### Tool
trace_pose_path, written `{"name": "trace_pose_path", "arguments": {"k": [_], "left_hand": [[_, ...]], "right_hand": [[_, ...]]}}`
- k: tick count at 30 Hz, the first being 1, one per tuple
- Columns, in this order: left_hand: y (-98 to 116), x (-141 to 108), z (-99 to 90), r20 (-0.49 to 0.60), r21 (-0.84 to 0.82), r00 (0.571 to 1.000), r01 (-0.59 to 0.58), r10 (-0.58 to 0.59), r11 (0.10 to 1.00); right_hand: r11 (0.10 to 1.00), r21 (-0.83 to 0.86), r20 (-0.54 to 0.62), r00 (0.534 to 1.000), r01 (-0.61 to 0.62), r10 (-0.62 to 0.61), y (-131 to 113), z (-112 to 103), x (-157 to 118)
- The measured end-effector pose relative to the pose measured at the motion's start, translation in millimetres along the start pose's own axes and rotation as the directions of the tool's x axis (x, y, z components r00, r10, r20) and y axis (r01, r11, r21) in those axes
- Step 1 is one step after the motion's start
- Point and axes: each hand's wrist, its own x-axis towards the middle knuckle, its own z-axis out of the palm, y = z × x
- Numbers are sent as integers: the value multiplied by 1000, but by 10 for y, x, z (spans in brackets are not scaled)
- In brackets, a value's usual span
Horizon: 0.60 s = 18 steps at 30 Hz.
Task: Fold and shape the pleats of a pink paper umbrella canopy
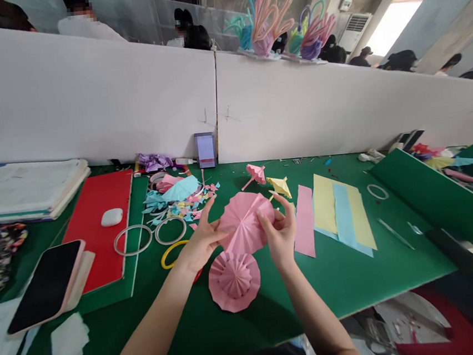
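Note:
Between my two hands is a round pink pleated paper disc, its folds fanning out from the middle. My left hand pinches its left edge, with the index finger raised. On the right edge, my right hand grips the paper between thumb and fingers. Just below it on the table lies a second pink pleated paper piece, a wide rim around a raised ridged centre. Beyond my hands are a small pink paper umbrella and a small yellow one. A pink paper strip lies right of my right hand.
Yellow sheets and a blue strip lie right. Paper scraps, rings and a red folder with a white case are left. A phone lies nearer. A white partition stands behind.

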Motion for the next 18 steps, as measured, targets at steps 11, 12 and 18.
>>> {"name": "trace_pose_path", "arguments": {"k": [11, 12, 18], "left_hand": [[75, -101, -230, -54, 148, 995, -74, 83, 986], [5, -103, -254, -118, 104, 990, -64, 76, 993], [-363, -146, -259, -115, -87, 991, 53, -63, 995]], "right_hand": [[909, -1, 352, 851, -417, 391, 280, -110, 56], [926, -3, 304, 882, -378, 361, 299, -88, 37], [979, -171, 176, 974, -111, 141, 333, -16, -65]]}}
